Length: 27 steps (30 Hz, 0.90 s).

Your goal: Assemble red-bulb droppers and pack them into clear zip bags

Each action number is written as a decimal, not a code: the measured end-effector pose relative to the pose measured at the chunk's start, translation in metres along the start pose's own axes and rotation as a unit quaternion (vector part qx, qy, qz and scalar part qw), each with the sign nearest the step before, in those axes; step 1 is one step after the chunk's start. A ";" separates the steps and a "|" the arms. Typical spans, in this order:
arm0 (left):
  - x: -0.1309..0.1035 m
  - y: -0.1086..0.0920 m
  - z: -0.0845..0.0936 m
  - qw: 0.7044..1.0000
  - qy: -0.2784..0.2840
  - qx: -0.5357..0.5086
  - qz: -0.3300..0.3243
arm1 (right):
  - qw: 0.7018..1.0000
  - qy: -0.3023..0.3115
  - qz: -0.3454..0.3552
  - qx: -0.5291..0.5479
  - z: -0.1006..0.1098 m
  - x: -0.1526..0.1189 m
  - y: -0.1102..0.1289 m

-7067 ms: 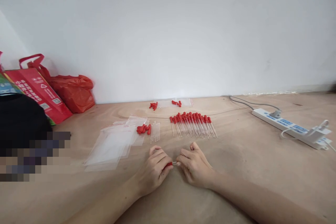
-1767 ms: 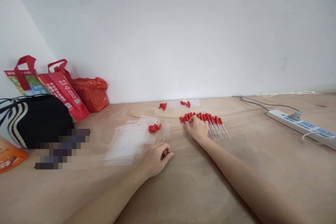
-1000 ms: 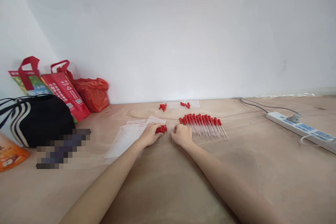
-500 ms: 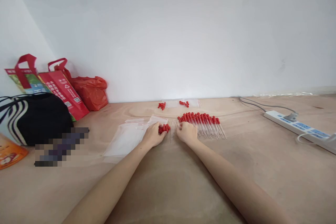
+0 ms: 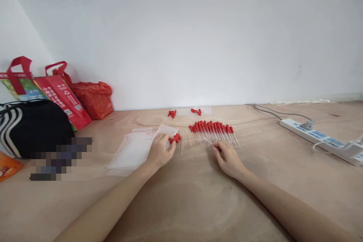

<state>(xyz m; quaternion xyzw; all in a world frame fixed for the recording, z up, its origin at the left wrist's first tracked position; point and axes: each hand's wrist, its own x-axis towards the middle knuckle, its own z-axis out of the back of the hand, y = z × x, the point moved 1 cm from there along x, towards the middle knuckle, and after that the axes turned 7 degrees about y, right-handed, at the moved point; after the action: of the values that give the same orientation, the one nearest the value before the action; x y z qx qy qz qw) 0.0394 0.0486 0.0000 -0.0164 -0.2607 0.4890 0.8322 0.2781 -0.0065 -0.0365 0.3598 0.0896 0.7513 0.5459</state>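
My left hand (image 5: 161,151) is closed, with fingertips pinching a red rubber dropper bulb (image 5: 172,140) at the edge of a small pile of red bulbs (image 5: 177,136). My right hand (image 5: 228,159) pinches a thin clear glass dropper tube (image 5: 209,142), which points up and to the left. Between the hands, several loose glass tubes (image 5: 183,140) lie on the wooden table. Beyond my right hand is a row of droppers (image 5: 214,128), clear tubes fitted with red bulbs and laid side by side. Clear zip bags (image 5: 132,151) lie beside and under my left hand.
Against the wall, more red bulbs (image 5: 172,114) lie by small clear bags (image 5: 184,111). A white power strip (image 5: 320,138) with cables lies at right. At left stand a black drawstring bag (image 5: 42,128), a red shopping bag (image 5: 61,98) and a red plastic bag (image 5: 95,100).
My right hand has moved right and toward me from the loose tubes, now holding one glass tube. My left hand stays by the red bulbs. The view has shifted slightly.
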 end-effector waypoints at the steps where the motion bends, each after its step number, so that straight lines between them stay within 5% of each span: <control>1: -0.009 -0.005 0.002 0.998 0.021 -0.023 -0.061 | 1.000 -0.001 0.001 0.008 0.002 -0.001 0.001; 3: -0.028 -0.012 0.004 0.988 0.071 -0.053 -0.126 | 1.000 -0.005 0.005 0.022 0.003 -0.002 0.003; 7: -0.047 -0.018 0.002 0.985 0.103 -0.080 -0.112 | 0.999 0.000 0.038 0.032 -0.004 -0.002 0.011; 20: -0.043 -0.022 -0.009 0.981 0.108 -0.148 -0.068 | 0.983 0.101 0.141 0.057 -0.014 -0.009 0.032; 27: -0.044 -0.026 -0.002 0.974 0.099 -0.162 -0.124 | 0.982 0.099 0.144 0.068 -0.015 -0.009 0.034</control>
<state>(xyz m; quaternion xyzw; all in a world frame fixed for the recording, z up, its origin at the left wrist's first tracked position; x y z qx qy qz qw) 0.0439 -0.0007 -0.0134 -0.1667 -0.2530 0.3293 0.8943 0.2443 -0.0242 -0.0335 0.3293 0.1415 0.8461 0.3946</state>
